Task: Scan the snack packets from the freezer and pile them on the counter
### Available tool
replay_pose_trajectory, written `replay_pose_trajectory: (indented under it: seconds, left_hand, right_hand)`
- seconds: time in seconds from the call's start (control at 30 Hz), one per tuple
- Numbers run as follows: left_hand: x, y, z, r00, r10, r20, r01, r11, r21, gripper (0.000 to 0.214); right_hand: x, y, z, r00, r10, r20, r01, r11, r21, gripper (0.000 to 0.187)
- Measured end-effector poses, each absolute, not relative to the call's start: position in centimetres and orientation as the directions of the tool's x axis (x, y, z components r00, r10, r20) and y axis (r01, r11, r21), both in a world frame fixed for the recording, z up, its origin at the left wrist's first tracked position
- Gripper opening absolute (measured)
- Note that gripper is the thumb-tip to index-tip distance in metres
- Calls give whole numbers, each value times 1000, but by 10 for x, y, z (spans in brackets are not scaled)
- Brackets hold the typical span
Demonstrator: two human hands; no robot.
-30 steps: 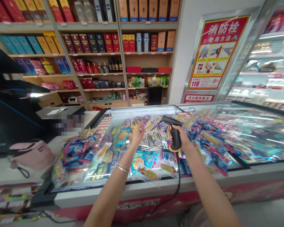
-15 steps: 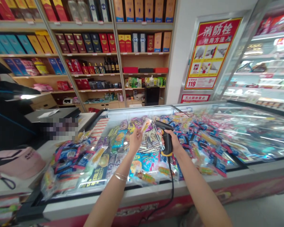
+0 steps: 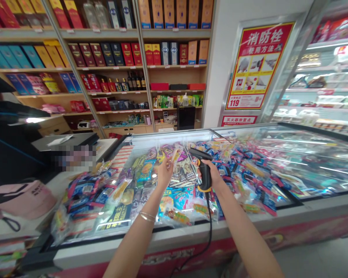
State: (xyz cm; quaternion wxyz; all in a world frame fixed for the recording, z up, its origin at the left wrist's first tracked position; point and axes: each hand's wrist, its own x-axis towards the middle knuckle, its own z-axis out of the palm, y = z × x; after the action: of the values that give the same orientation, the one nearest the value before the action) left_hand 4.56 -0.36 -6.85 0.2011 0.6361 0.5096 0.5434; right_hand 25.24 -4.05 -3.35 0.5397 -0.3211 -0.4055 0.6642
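Shop shelves (image 3: 168,34), packets (image 3: 87,189) atop glass-lidded freezer (image 3: 104,246), hands (image 3: 164,172) gripping wrapped item (image 3: 177,155) left, scanner (image 3: 205,175) right

Pale wooden shelves (image 3: 176,73) fill the back of the room, bearing rows of boxes (image 3: 94,55) and dark bottles (image 3: 137,82). To their right, a white wall (image 3: 220,58) carries a framed red-and-yellow poster (image 3: 259,65) with a smaller sign (image 3: 239,120) beneath it. At the far right, brightly lit shelving (image 3: 327,45) holds packaged goods (image 3: 333,101). A chest freezer (image 3: 104,244) with a glass top crosses the foreground, streaks of light reflected in the glass, and grey floor (image 3: 330,255) shows at bottom right
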Motion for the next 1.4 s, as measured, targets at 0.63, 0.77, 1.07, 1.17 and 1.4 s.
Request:
replay_pose_trajectory:
  seconds: [0.63, 0.77, 1.07, 1.17, 1.4]
  left_hand:
    - [50, -12, -67, -94, 789, 607, 490, -494, 718, 28]
    - [50, -13, -66, -104, 801, 589, 485, -476, 733, 29]
    - [49, -11, -67, -124, 813, 569, 451, -465, 762, 36]
    - [48, -8, -70, -121, 821, 558, 459, -452, 765, 36]
    - [43, -8, -55, -166, 816, 554, 477, -425, 769, 22]
  right_hand:
    - [254, -50, -31, -235, 966, 108, -454, -11, -891, 25]
    - [254, -53, -27, -230, 966, 117, -438, 4, -899, 26]
    - [254, -56, -27, -211, 969, 125, -414, 27, -910, 26]
    - [254, -55, -28, -214, 967, 135, -416, 35, -909, 25]
    - [257, -56, -11, -311, 949, 52, -467, -105, -878, 25]
